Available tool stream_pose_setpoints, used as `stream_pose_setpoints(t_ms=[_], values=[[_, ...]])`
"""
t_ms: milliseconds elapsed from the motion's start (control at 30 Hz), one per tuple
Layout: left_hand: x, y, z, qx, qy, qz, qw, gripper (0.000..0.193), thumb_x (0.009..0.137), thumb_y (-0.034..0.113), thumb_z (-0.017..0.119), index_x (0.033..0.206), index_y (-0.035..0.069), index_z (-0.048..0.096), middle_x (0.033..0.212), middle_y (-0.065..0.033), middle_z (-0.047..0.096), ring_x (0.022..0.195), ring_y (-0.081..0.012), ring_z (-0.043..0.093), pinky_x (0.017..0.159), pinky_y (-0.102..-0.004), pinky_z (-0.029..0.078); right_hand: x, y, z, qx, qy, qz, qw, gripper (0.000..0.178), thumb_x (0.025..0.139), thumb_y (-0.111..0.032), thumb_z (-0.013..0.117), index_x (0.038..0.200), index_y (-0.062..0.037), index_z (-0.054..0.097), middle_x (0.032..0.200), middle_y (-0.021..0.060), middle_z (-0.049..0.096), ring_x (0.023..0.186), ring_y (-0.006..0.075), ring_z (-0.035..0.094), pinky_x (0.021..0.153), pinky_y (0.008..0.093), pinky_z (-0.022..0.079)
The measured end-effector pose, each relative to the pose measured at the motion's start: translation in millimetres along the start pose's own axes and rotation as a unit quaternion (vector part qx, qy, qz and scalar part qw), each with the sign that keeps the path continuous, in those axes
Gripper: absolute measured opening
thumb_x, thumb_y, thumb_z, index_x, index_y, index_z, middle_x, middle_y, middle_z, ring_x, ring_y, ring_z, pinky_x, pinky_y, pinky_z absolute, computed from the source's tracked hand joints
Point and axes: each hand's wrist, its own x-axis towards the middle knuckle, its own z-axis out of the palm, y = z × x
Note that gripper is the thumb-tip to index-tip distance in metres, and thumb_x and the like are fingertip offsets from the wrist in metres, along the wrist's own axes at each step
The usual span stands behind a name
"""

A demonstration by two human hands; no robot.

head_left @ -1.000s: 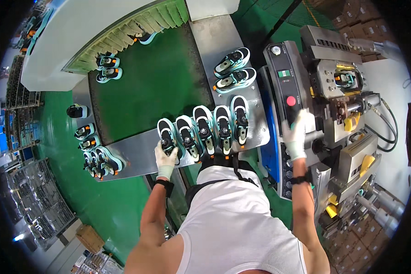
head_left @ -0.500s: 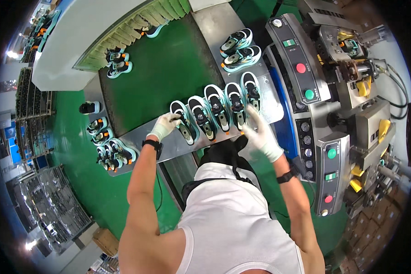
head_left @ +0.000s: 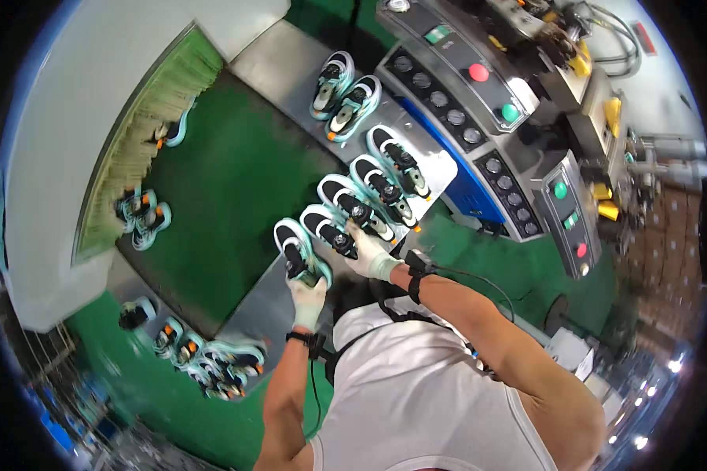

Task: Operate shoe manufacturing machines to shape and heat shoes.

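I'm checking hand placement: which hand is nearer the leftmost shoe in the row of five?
Left. The left hand is at the heel of the leftmost shoe; the right hand is to its right, by the neighbouring shoe.

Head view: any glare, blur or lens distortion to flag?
Head view, lighting: glare whitens the metal bench corner beside the blue cabinet, and lamps burn out near the right rim; head view, blur: the shoe cluster at lower left looks smeared, the shoe at the left hand clearer; head view, distortion: round fisheye image, black corners.
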Motion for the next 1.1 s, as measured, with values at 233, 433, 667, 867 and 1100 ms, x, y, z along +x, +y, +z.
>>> stream_pose_setpoints(t_ms=[233, 433, 667, 867, 1100], values=[[6.3, 125.2, -95.0, -0.146, -0.194, -0.046, 0.969, 0.035, 0.090, 0.013, 0.066, 0.116, -0.005, 0.052, 0.106, -0.0115, 0.060, 0.086, -0.0184, 0.061, 0.071, -0.0332, 0.055, -8.6, -74.8, -76.0, 0.505, -0.056, 0.258, 0.822, 0.046, 0.078, -0.013, 0.084, 0.117, 0.0013, 0.064, 0.109, 0.0091, 0.070, 0.098, 0.0165, 0.067, 0.088, 0.0313, 0.054], [-9.4, 200.8, -83.9, -0.034, -0.292, 0.152, 0.944, 0.043, 0.087, 0.015, 0.066, 0.119, -0.008, 0.050, 0.106, -0.0122, 0.058, 0.094, -0.0207, 0.056, 0.085, -0.0343, 0.049, -90.9, -97.0, -122.2, 0.680, 0.093, 0.157, 0.710, 0.042, 0.081, -0.010, 0.079, 0.119, 0.0015, 0.065, 0.107, 0.0082, 0.071, 0.091, 0.0161, 0.069, 0.085, 0.0302, 0.056], [-79.5, 271.6, 41.3, 0.113, -0.463, 0.328, 0.816, 0.046, 0.088, 0.017, 0.068, 0.121, -0.007, 0.049, 0.105, -0.0132, 0.057, 0.092, -0.0235, 0.056, 0.088, -0.0374, 0.049, -260.7, -66.9, -142.2, 0.718, 0.389, 0.084, 0.571, 0.039, 0.083, -0.009, 0.077, 0.118, 0.0035, 0.065, 0.104, 0.0075, 0.070, 0.087, 0.0134, 0.066, 0.080, 0.0296, 0.056], [-255.1, 336.0, 134.1, 0.159, -0.673, 0.249, 0.678, 0.040, 0.088, 0.009, 0.067, 0.122, -0.003, 0.049, 0.106, -0.0079, 0.058, 0.089, -0.0147, 0.057, 0.073, -0.0288, 0.053, -444.5, -73.2, -119.8, 0.593, 0.659, 0.130, 0.444, 0.046, 0.078, -0.022, 0.081, 0.115, 0.0019, 0.067, 0.106, 0.0053, 0.068, 0.093, 0.0117, 0.062, 0.086, 0.0289, 0.052], [-503.4, 312.9, 240.7, 0.258, -0.789, 0.338, 0.444, 0.039, 0.089, 0.008, 0.064, 0.122, -0.006, 0.049, 0.108, -0.0100, 0.059, 0.097, -0.0176, 0.056, 0.086, -0.0324, 0.049, -664.9, -78.1, -27.5, 0.283, 0.883, 0.314, 0.204, 0.049, 0.080, -0.015, 0.077, 0.120, 0.0061, 0.059, 0.110, 0.0072, 0.066, 0.093, 0.0139, 0.061, 0.089, 0.0305, 0.050]])
